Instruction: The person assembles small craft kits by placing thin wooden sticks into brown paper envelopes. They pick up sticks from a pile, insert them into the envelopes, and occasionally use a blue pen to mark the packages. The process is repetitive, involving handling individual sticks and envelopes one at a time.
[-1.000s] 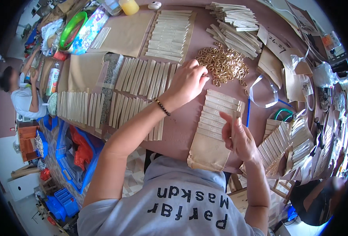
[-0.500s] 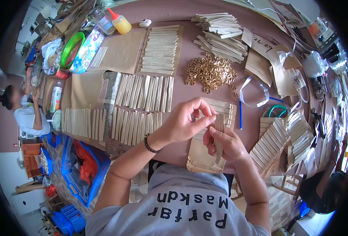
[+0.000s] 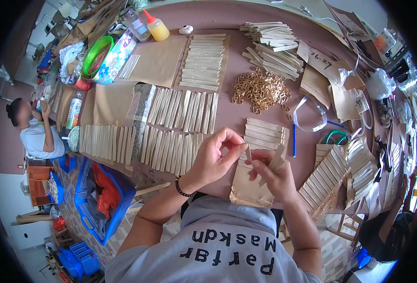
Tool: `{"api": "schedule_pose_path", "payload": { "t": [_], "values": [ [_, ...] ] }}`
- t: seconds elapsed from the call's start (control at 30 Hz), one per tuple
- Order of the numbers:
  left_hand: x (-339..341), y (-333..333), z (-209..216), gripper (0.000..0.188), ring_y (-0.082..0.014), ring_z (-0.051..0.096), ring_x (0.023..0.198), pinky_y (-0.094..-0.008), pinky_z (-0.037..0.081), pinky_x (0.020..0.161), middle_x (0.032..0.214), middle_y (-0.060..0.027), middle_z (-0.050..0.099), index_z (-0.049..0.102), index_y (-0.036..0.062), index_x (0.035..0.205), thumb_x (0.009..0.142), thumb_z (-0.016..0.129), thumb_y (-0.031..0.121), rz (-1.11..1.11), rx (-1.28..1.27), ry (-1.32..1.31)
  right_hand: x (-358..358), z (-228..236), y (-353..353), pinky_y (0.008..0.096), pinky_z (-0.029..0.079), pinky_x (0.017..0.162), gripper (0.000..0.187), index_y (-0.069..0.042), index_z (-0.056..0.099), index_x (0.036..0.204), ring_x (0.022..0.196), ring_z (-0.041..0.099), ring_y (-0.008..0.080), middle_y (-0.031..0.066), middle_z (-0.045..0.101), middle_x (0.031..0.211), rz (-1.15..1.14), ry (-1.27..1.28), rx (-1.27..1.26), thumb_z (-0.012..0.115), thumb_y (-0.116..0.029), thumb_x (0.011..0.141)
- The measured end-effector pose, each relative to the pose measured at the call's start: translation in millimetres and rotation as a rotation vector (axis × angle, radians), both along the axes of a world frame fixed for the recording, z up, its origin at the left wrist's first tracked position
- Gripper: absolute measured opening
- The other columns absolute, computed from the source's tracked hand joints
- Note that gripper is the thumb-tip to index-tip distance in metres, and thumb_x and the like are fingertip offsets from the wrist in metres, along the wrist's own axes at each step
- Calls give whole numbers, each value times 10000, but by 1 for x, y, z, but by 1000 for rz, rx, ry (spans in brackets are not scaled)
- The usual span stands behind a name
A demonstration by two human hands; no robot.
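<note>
Over the near edge of the table, my left hand [image 3: 219, 158], with a dark bead bracelet at its wrist, pinches the end of a narrow beige strip between thumb and forefinger. Close beside it, my right hand [image 3: 275, 175] is closed on a flat beige strip [image 3: 278, 159] that sticks up past the fingers. Whether both hands hold one strip or two, I cannot tell. Under them lies a brown paper sheet [image 3: 248, 188] with a row of beige strips [image 3: 264, 133] across its far part. Beyond it is a heap of gold-coloured oval rings [image 3: 260, 92].
Rows of strips [image 3: 182, 111] cover the table's left side. Loose strips [image 3: 274, 56] are piled at the back. To the right lie a blue stick [image 3: 294, 140], a clear plastic loop and strip-covered sheets [image 3: 324, 174]. A blue basket [image 3: 88, 207] stands left, below table height. Another person [image 3: 36, 134] is far left.
My hands have drawn slightly apart, and the right one has turned the strip to a slant. The whole view has shifted a little.
</note>
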State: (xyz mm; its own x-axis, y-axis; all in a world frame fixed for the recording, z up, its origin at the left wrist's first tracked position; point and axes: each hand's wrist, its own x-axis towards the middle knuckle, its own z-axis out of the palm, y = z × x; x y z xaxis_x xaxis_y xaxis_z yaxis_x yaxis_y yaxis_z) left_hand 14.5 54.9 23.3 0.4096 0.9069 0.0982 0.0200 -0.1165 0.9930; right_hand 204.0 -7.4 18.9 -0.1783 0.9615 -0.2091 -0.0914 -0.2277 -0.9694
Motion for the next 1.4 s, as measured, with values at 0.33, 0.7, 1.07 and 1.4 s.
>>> {"api": "schedule_pose_path", "payload": {
  "t": [0.33, 0.7, 1.07, 1.4],
  "values": [
    [3, -7, -8, 110, -10, 537, 682, -172, 439, 599, 776, 31, 611, 607, 17, 887, 884, 695, 83, 210, -103, -97, -11, -6, -4, 281, 522, 627, 171, 15, 633, 1077, 680, 657, 155, 95, 688, 801, -241, -326, 285, 596, -56, 927],
    [3, -13, -8, 61, -56, 645, 725, -203, 527, 652, 813, -33, 679, 646, -17, 865, 817, 679, 1, 229, -41, 22, -15, -1, -3, 369, 513, 610, 261, -34, 634, 1086, 721, 657, 270, 113, 661, 829, -270, -785, 634, 675, -15, 829],
    [5, -10, -2, 133, -164, 681, 679, -262, 544, 615, 775, -83, 668, 621, 1, 866, 759, 697, -23, 281, 368, 245, -19, 4, -9, 356, 522, 588, 374, -39, 617, 1151, 703, 653, 258, 93, 651, 853, -208, -966, 754, 666, -3, 782],
    [11, -11, -5, 201, -217, 660, 678, -295, 526, 602, 775, -83, 654, 598, 32, 842, 703, 691, -80, 263, 631, 314, -22, 6, -3, 373, 513, 597, 235, -3, 640, 1049, 668, 644, 340, 166, 647, 820, -245, -646, 477, 645, 6, 814]
  ]
}}
